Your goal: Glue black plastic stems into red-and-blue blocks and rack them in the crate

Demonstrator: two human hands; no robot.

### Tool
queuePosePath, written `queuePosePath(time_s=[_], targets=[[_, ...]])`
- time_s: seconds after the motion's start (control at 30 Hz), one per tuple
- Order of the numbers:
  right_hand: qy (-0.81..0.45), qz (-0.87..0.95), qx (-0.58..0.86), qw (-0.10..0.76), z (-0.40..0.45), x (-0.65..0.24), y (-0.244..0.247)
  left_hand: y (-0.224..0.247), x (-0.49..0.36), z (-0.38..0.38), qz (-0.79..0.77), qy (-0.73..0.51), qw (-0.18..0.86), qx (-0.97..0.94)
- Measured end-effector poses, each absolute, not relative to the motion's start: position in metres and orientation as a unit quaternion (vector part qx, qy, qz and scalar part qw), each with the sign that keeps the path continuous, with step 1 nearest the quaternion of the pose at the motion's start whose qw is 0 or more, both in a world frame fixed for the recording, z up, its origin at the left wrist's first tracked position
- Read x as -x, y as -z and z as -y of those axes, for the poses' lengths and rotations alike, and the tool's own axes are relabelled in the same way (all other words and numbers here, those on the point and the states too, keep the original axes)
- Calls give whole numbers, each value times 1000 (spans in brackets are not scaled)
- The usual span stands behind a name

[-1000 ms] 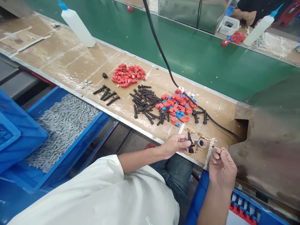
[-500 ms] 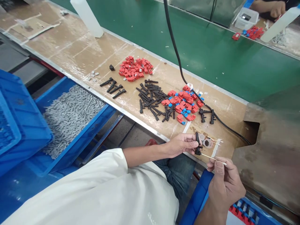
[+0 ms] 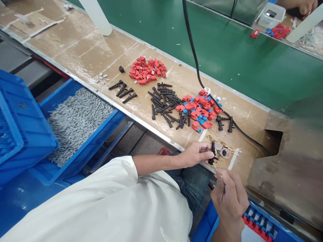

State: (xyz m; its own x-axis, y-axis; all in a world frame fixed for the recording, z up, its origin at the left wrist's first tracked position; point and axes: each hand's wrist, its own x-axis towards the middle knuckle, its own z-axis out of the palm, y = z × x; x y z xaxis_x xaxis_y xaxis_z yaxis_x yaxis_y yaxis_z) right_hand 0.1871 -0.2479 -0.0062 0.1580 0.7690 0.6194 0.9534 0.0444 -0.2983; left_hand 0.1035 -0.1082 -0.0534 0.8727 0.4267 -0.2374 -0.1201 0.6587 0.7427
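Between the thumb and fingers of my left hand (image 3: 198, 154) is a black plastic pin-shaped part (image 3: 212, 152), held upright over the table's front edge. My right hand (image 3: 230, 191) pinches a thin cotton swab (image 3: 214, 165), whose tip is at the lower end of the black part; whether it touches I cannot tell. Most of the swab is hidden by my fingers. Just behind the black part, two small round containers (image 3: 224, 153) sit on the stained tabletop, one with dark content. Several thin sticks (image 3: 233, 151) lie beside them.
Piles of black parts (image 3: 164, 101), red-and-blue pieces (image 3: 202, 109) and red pieces (image 3: 147, 70) lie along the table. A black cable (image 3: 193, 47) hangs down across it. Blue bins (image 3: 83, 124) stand at left and lower right. A co-worker's hand (image 3: 308, 6) shows across the green surface.
My right hand has moved left and turned, bringing its fingers closer to the black part. My left hand keeps its grip on the part. The whole view has shifted slightly.
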Motion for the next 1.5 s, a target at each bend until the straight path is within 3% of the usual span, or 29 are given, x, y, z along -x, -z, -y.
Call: queuePosePath(time_s=[0.4,0.6,0.8,0.97,1.2,1.4,1.5], targets=[[84,529,716,448,248,-186,12,56,-101,107,-167,-121,902,-380],[170,600,679,388,253,-177,15,58,-100,113,-179,-130,899,-378],[117,498,732,450,250,-171,18,52,-95,112,-174,-157,877,-419],[167,641,647,377,253,-166,20,52,-95,112,-197,-154,900,-357],[152,579,635,489,248,-174,12,52,-94,114,-183,-87,942,-268],[99,658,634,394,258,-178,14,52,-90,109,-186,-112,905,-365],[102,659,627,403,260,-178,18,54,-89,110,-201,-104,922,-315]])
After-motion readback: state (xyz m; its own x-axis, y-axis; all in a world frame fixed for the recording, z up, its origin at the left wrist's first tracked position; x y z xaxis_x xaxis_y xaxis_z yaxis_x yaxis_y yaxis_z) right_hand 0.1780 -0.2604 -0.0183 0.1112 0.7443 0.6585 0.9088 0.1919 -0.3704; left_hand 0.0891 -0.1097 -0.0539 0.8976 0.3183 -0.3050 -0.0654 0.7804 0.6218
